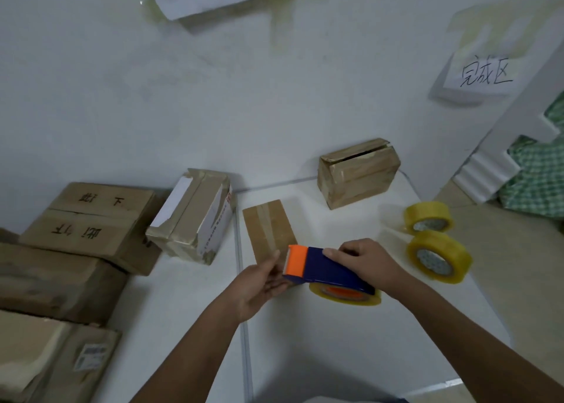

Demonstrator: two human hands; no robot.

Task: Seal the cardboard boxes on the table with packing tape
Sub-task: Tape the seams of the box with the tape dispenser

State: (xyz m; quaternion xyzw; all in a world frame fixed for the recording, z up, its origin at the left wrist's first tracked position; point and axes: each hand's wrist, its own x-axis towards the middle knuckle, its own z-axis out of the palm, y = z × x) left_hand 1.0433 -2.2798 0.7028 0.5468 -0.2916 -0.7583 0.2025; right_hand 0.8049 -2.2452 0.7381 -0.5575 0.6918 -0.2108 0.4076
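Right hand: your right hand grips the blue-and-orange tape dispenser at frame center.
Left hand: your left hand, fingers curled, holds the near end of the small flat box.
Box: lies mid-frame on the white bench.
Spare tape rolls: right of center.

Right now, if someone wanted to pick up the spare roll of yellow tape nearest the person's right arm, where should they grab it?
Probably across the outer rim of the nearer tape roll, coming from above. It stands tilted on its edge on the table, open core facing the camera, so fingers could also hook through that core. The farther tape roll sits close behind it, so approaching from the near side seems safer.
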